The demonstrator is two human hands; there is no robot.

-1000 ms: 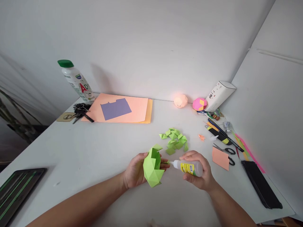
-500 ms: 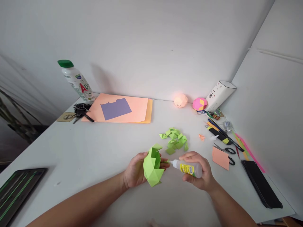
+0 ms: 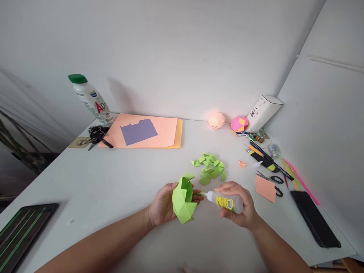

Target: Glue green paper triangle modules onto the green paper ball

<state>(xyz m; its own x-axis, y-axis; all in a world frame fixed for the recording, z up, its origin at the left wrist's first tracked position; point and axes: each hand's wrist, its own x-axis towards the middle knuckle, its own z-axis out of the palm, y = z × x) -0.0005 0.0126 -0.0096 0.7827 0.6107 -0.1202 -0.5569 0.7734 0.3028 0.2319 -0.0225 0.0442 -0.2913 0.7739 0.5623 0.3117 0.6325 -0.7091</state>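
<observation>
a green shell is held by the left hand; at its fingertips, the bottle gripped by the right hand is aimed lengthwise.

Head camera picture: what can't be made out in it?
All in the head view:
Left hand: part hidden behind the green paper shape.
Scissors: part covered by orange paper.
Black panel: cut off by the left edge.
Squeeze bottle: label print too small to read.

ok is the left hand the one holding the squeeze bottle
No, the right hand holds the squeeze bottle, while the left hand holds the green paper shell.
</observation>
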